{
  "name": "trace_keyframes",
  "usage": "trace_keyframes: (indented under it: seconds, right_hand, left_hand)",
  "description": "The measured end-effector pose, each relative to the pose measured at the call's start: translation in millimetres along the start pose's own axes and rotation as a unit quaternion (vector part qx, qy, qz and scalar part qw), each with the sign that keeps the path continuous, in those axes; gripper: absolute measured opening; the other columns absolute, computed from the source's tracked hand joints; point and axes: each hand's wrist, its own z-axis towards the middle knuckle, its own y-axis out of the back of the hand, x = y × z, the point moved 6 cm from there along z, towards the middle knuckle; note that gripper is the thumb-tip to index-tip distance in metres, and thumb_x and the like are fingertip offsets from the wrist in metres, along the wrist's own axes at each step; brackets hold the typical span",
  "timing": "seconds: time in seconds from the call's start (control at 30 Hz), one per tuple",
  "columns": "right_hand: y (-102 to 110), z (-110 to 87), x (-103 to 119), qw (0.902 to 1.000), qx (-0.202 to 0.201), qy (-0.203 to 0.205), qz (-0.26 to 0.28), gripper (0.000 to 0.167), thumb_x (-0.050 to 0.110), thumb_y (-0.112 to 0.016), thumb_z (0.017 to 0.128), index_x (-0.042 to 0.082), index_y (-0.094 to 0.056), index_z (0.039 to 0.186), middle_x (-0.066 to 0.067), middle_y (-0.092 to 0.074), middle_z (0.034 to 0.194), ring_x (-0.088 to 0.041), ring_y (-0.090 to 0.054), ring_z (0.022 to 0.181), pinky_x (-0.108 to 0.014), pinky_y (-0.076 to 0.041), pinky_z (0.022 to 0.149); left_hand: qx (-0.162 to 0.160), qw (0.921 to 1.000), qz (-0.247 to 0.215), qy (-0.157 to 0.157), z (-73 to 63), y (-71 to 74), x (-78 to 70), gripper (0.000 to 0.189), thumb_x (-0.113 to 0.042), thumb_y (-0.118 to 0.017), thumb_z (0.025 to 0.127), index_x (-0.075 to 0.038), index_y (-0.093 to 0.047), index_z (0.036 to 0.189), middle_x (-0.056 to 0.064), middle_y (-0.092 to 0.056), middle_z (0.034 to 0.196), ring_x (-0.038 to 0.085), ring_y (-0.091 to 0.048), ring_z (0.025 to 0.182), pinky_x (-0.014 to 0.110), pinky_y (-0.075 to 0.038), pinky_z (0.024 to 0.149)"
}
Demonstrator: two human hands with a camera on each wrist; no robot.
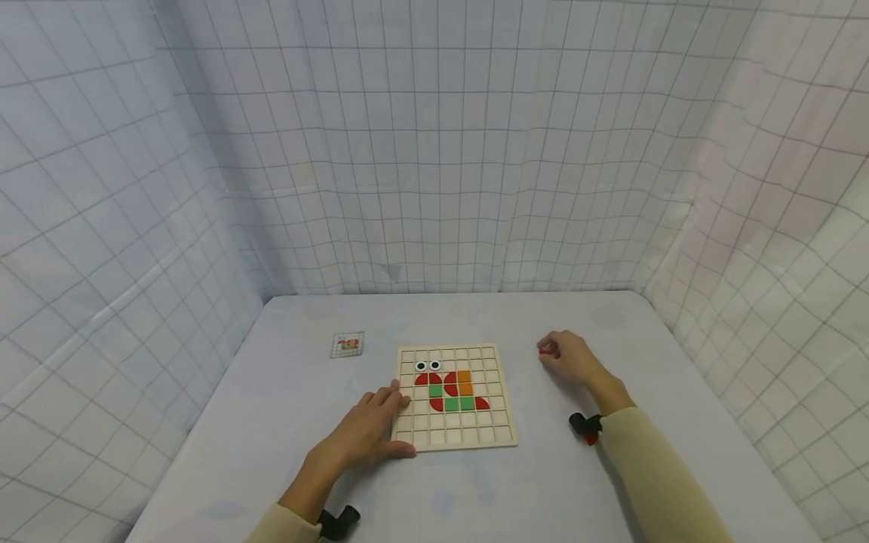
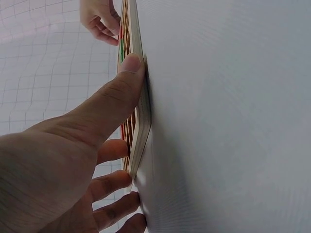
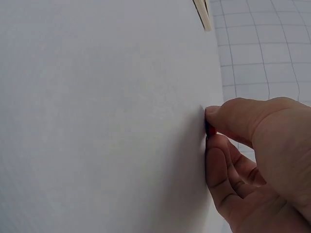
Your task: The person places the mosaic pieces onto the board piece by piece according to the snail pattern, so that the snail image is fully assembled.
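A wooden grid board (image 1: 502,422) lies on the table with red, green and orange tiles and two round eye pieces (image 1: 428,366) set in its squares. At the board's front left corner rests my left hand (image 1: 366,426), fingers spread along the left side. Its thumb (image 2: 116,90) touches the front edge in the left wrist view. To the right of the board, my right hand (image 1: 570,358) pinches a small red tile (image 3: 212,130) between thumb and fingertips, down at the tabletop. Fingers cover most of that tile, so its shape is hidden.
A small picture card (image 1: 348,345) with a coloured figure on a grid lies behind and left of the board. Gridded white curtains (image 1: 434,166) enclose the table at the back and sides. Something red (image 1: 592,439) shows beside the right wrist camera; I cannot tell what it is.
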Motion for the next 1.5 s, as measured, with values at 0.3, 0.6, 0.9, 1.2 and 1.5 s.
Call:
trace_keyframes:
  seconds: [0.3, 0.6, 0.9, 1.2, 1.5]
  right_hand:
    - [-10.2, -3.1, 29.6, 0.9992, 0.035, 0.001, -0.022, 0.031, 0.009, -0.079, 0.107, 0.002, -0.08, 0.137, -0.016, -0.077, 0.111, -0.025, -0.069, 0.098, -0.044, -0.061, 0.089]
    - [-17.4, -0.6, 44.1, 0.9992, 0.039, 0.0, -0.003, 0.015, 0.011, -0.084, 0.107, 0.007, -0.082, 0.121, -0.009, -0.077, 0.108, -0.02, -0.07, 0.098, -0.036, -0.059, 0.086]
    - [-27.9, -3.0, 56.3, 0.9979, 0.052, -0.011, 0.035, 0.016, 0.011, -0.083, 0.107, 0.009, -0.08, 0.123, -0.008, -0.079, 0.114, -0.019, -0.073, 0.101, -0.03, -0.062, 0.084]
    - [-28.7, -5.4, 67.0, 0.9982, 0.042, 0.019, 0.038, 0.02, 0.011, -0.079, 0.109, 0.012, -0.081, 0.129, -0.007, -0.079, 0.114, -0.017, -0.073, 0.099, -0.032, -0.061, 0.083]
    - [-33.1, -8.5, 72.1, 0.9962, 0.049, 0.035, 0.063, 0.019, 0.012, -0.08, 0.109, 0.011, -0.082, 0.128, -0.006, -0.081, 0.118, -0.015, -0.077, 0.1, -0.027, -0.062, 0.082]
  left_hand:
    - [-0.002, 1.0, 0.002, -0.006, 1.2, -1.6, 0.1, 0.091, -0.049, -0.104, 0.086, -0.006, -0.064, 0.155, 0.03, -0.046, 0.182, 0.051, -0.06, 0.146, 0.068, -0.054, 0.124]
    - [-0.006, 0.9998, 0.008, -0.016, 3.5, 2.2, -2.1, 0.09, -0.049, -0.103, 0.087, -0.004, -0.064, 0.154, 0.031, -0.047, 0.181, 0.052, -0.061, 0.144, 0.068, -0.054, 0.122]
    - [-0.001, 1.0, 0.003, 0.002, 3.4, -0.4, -0.1, 0.09, -0.05, -0.104, 0.085, -0.007, -0.065, 0.154, 0.029, -0.046, 0.183, 0.05, -0.06, 0.146, 0.067, -0.054, 0.125]
    - [-0.006, 0.9999, 0.009, -0.001, 3.5, 1.3, -0.4, 0.092, -0.051, -0.104, 0.085, -0.006, -0.065, 0.156, 0.029, -0.047, 0.181, 0.051, -0.06, 0.146, 0.067, -0.053, 0.125]
    - [0.0, 1.0, 0.006, 0.004, 4.0, -5.2, 4.2, 0.092, -0.052, -0.104, 0.085, -0.007, -0.065, 0.156, 0.028, -0.046, 0.183, 0.049, -0.061, 0.146, 0.067, -0.054, 0.125]
